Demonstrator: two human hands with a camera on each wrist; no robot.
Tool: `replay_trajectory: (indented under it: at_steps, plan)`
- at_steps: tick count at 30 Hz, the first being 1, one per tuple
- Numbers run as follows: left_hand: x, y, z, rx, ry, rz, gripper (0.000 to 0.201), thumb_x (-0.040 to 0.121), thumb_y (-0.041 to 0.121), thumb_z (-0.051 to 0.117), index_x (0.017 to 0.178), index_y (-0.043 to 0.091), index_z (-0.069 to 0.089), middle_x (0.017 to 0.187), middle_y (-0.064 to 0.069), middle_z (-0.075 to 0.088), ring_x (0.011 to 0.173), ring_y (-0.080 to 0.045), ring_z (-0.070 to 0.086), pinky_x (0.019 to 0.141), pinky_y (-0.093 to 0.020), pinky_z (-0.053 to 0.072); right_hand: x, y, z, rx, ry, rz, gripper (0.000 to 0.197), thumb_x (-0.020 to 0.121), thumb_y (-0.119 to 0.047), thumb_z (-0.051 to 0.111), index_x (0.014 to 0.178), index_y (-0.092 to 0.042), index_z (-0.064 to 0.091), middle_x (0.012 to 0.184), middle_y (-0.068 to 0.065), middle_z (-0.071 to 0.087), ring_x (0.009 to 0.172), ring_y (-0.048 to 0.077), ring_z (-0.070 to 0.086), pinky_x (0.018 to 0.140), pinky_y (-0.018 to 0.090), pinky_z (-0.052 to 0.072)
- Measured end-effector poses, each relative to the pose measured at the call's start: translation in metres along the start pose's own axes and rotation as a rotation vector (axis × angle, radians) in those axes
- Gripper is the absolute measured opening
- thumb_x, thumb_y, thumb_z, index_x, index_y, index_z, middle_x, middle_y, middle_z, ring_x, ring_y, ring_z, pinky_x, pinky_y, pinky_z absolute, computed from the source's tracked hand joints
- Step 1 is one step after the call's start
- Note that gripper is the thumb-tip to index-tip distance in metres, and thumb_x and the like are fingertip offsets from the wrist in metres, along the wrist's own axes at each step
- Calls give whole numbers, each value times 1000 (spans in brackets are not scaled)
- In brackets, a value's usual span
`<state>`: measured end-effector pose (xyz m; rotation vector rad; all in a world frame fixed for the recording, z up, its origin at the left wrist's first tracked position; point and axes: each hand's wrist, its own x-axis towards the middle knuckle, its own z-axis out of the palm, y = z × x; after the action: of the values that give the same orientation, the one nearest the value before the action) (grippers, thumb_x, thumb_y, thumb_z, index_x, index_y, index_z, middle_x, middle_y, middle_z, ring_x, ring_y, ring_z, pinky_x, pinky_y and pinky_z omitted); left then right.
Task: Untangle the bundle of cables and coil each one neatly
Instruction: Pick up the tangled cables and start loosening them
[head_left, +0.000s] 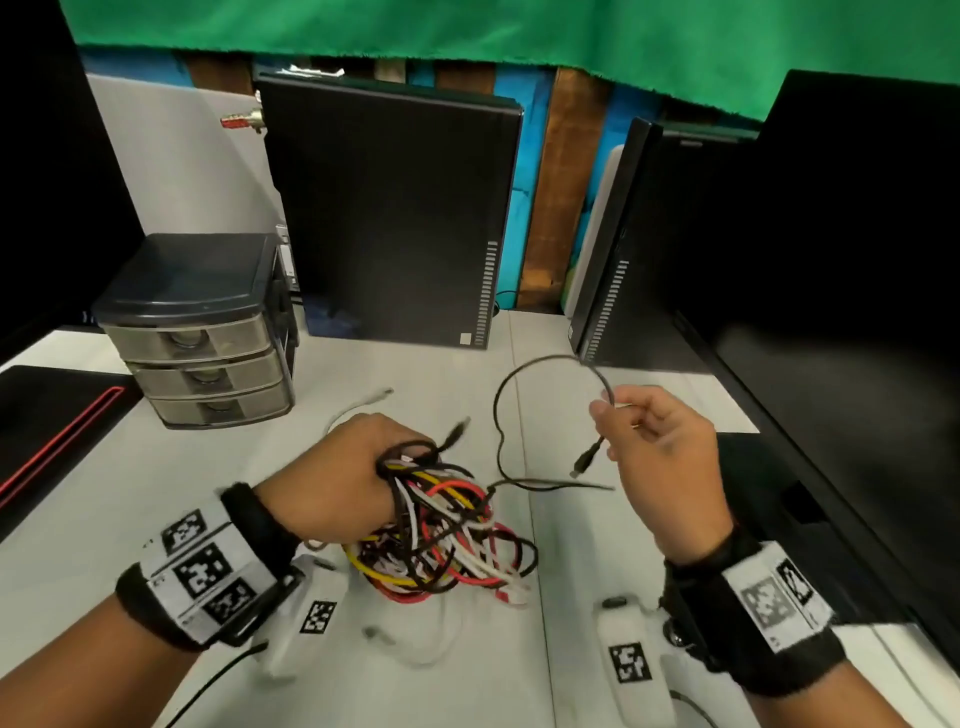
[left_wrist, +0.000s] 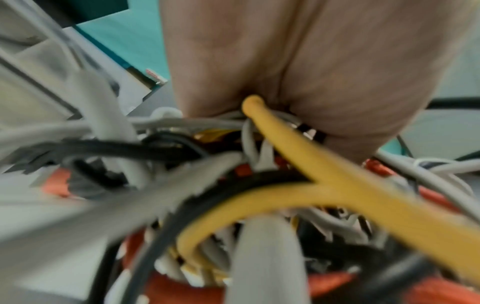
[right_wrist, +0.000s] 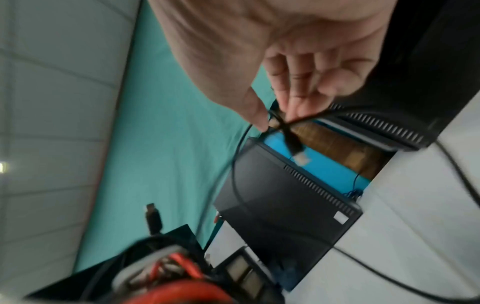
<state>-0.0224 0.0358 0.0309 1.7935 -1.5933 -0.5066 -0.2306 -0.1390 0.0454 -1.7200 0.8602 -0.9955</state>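
under left hand (head_left: 340, 475) — cable bundle (head_left: 441, 535) top hidden; wrist view blurred.

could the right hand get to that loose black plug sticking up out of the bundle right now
Probably not without letting go first: the right hand is pinching a thin black cable near its connector. The path itself looks free; the black plug pokes out above the bundle beside the left hand, with only bare desk between.

Cable bundle (head_left: 441, 530) R of drawer unit (head_left: 202, 332)
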Motion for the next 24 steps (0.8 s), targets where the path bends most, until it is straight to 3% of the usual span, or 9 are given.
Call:
replay_trajectory:
  at_steps: [4, 8, 11, 14, 15, 17, 18, 21, 24]
  plan:
    - [3, -3, -10, -270, 35, 21, 17, 80, 26, 70, 74, 10, 71, 69, -9, 67, 65, -18, 61, 63, -31, 53, -5, -1, -1, -216, -77, -157, 32, 92, -36, 65, 122, -28, 58, 111, -15, 64, 103, 1, 60, 80, 13, 45]
    - [5, -10, -13, -388, 22, 23, 13, 79, 1, 70, 73, 12, 74, 73, -12, 70, 69, -22, 65, 66, -31, 54, -24, -14, 7, -258, -461, -326, 23, 97, -46, 57, 110, -35, 71, 105, -25, 70, 111, 0, 61, 114, 30, 27]
    - [5, -10, -14, -474, 0, 20, 14, 79, 10, 73, 70, 19, 76, 69, -5, 70, 64, -17, 65, 62, -27, 53, -17, -12, 1, -117, -440, -307, 14, 94, -24, 65, 103, -27, 75, 92, -18, 74, 94, 7, 67, 97, 22, 44]
    - [1, -5, -12, -669, 39, -35, 25, 78, -2, 76, 74, 23, 81, 73, 0, 75, 69, -10, 71, 65, -20, 55, -9, -17, -8, 34, -408, -304, 19, 90, -23, 62, 104, -24, 75, 95, -13, 75, 91, 4, 68, 82, 14, 50]
    - [-2, -1, -12, -741, 34, -50, 11, 73, 12, 85, 78, 21, 81, 77, -2, 76, 73, -12, 72, 67, -22, 57, -8, -18, -10, 71, -419, -296, 21, 89, -24, 60, 105, -23, 74, 93, -15, 75, 87, 0, 66, 78, 12, 49]
    - [-4, 3, -8, -837, 4, -62, 44, 51, 44, 95, 85, 20, 81, 85, -6, 76, 80, -17, 73, 72, -26, 59, -8, -18, -10, 110, -446, -276, 24, 88, -24, 58, 107, -24, 73, 88, -18, 74, 78, -3, 62, 71, 11, 48]
    - [-3, 4, -6, -899, -20, -70, 54, 45, 48, 96, 88, 19, 81, 88, -8, 76, 83, -19, 73, 74, -28, 59, -8, -18, -8, 110, -456, -259, 24, 89, -24, 58, 108, -26, 73, 86, -17, 73, 75, -2, 60, 69, 13, 49]
    - [-1, 5, 3, -1073, -108, -152, 66, 43, 33, 100, 99, 8, 78, 97, -18, 73, 87, -29, 71, 79, -37, 60, -8, -11, -6, 110, -480, -219, 23, 92, -20, 60, 109, -26, 74, 75, -19, 68, 68, 1, 54, 65, 19, 49]
    - [-3, -6, 10, -1081, -175, -252, 70, 42, 26, 100, 105, 10, 77, 105, -27, 66, 90, -31, 64, 79, -40, 54, -4, -5, -7, 158, -480, -190, 19, 92, -7, 61, 104, -12, 74, 68, -19, 67, 64, -2, 57, 61, 12, 45]
